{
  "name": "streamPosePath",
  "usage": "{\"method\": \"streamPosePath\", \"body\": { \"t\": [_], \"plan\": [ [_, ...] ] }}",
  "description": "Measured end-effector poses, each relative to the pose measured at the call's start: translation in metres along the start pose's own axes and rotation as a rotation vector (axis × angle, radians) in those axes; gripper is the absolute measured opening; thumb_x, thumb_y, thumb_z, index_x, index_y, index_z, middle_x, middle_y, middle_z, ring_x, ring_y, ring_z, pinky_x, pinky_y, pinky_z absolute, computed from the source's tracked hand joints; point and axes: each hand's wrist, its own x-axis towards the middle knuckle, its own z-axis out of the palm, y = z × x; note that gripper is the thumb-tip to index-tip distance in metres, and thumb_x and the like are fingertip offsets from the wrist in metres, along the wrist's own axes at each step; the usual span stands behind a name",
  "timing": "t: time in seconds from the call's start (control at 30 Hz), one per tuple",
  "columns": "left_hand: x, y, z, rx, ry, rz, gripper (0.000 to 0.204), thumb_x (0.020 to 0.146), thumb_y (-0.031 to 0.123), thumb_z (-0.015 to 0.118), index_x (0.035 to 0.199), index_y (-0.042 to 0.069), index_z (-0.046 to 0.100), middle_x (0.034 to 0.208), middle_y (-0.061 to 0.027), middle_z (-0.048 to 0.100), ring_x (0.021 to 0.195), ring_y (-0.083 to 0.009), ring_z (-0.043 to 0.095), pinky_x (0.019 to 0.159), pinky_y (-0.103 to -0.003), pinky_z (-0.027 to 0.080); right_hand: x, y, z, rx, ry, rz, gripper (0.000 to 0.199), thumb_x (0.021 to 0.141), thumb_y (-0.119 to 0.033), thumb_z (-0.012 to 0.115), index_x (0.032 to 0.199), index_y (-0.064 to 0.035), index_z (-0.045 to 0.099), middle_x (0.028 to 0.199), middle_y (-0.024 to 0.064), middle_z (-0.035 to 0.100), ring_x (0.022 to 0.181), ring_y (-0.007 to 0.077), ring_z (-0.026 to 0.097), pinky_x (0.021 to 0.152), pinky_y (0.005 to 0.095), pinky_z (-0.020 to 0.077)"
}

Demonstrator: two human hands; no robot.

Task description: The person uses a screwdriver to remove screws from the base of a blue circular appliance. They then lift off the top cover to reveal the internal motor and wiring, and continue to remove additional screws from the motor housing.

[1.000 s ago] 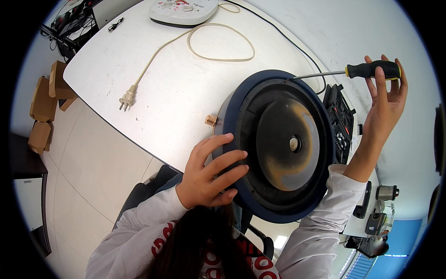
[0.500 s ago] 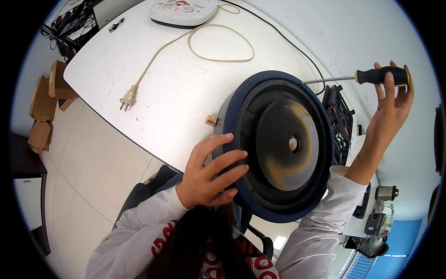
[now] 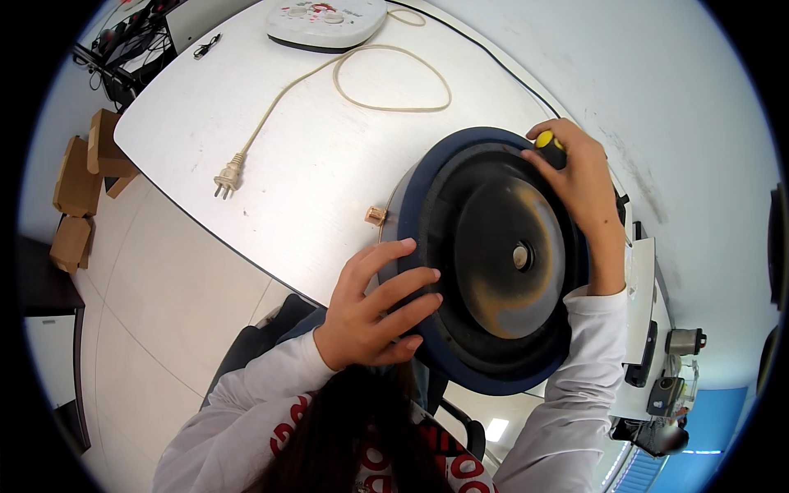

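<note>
A round electric cooker body (image 3: 505,304) stands tilted with its open side facing me. It has a dark blue rim and a scorched heating plate with a small round piece in its centre. My left hand (image 3: 370,308) steadies it, fingers curled spread over the left rim. At the upper right rim my right hand (image 3: 579,168) is closed round a screwdriver (image 3: 552,149). Only its black handle with a yellow end shows; the shaft is hidden. A copper-coloured knob-like part (image 3: 376,215) sticks out from the cooker's left side.
On the white table (image 3: 205,140) lies a cream power cord (image 3: 267,123) with a two-pin plug. A white appliance part (image 3: 325,23) sits at the far edge. A black cable (image 3: 493,62) runs along the wall side. Cardboard boxes (image 3: 78,177) are on the floor at left.
My right hand has swung left with the screwdriver, from out by the wall to the cooker's upper right rim. The screwdriver's shaft has gone out of sight. My left hand is nearly still.
</note>
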Motion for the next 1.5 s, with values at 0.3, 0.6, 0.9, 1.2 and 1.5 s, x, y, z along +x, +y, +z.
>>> {"method": "streamPosePath", "body": {
  "t": [0.3,0.6,0.9,1.2,1.5],
  "plan": [
    [0.0,-0.001,0.0,0.004,0.0,0.006,0.033,0.089,0.038,0.043,0.103,0.014,0.061,0.12,-0.008,0.056,0.118,-0.0376,0.047,0.088,-0.053,0.044,0.003,0.006,0.024,-0.003,-0.125,0.045,0.018,0.075,-0.014,0.071,0.086,-0.005,0.06,0.083,0.0101,0.059,0.071,0.0308,0.057,0.064,0.038,0.0448],
    [0.0,0.0,-0.003,0.004,-0.018,0.01,0.037,0.092,0.039,0.039,0.101,0.012,0.063,0.117,-0.0091,0.058,0.12,-0.0385,0.045,0.092,-0.05,0.042,0.006,0.003,0.021,0.009,-0.092,0.014,0.012,0.078,-0.013,0.067,0.083,-0.0048,0.059,0.083,0.0109,0.059,0.075,0.0329,0.058,0.065,0.0389,0.045],
    [0.003,0.007,-0.001,0.05,0.009,-0.047,0.039,0.093,0.037,0.04,0.097,0.01,0.067,0.114,-0.0097,0.061,0.117,-0.04,0.046,0.094,-0.049,0.04,-0.062,0.01,-0.073,0.046,0.061,0.439,0.014,0.078,-0.01,0.068,0.087,-0.0016,0.061,0.078,0.0139,0.064,0.07,0.0288,0.061,0.067,0.0316,0.0469],
    [-0.004,0.007,0.007,0.148,0.028,-0.047,0.043,0.096,0.037,0.026,0.101,0.011,0.061,0.114,-0.0099,0.059,0.123,-0.0403,0.04,0.101,-0.053,0.032,-0.227,0.059,-0.075,-0.01,0.045,0.879,0.015,0.075,-0.01,0.072,0.084,-0.0022,0.063,0.077,0.0129,0.064,0.071,0.0249,0.06,0.069,0.0314,0.0456],
    [-0.01,0.006,0.006,0.206,0.051,-0.063,0.047,0.096,0.045,0.024,0.104,0.015,0.059,0.115,-0.0075,0.058,0.123,-0.0369,0.041,0.103,-0.055,0.032,-0.232,0.078,-0.027,-0.006,0.083,0.978,0.015,0.074,-0.012,0.073,0.083,-0.0041,0.064,0.079,0.0139,0.064,0.074,0.029,0.061,0.069,0.0338,0.0458]
  ]
}}
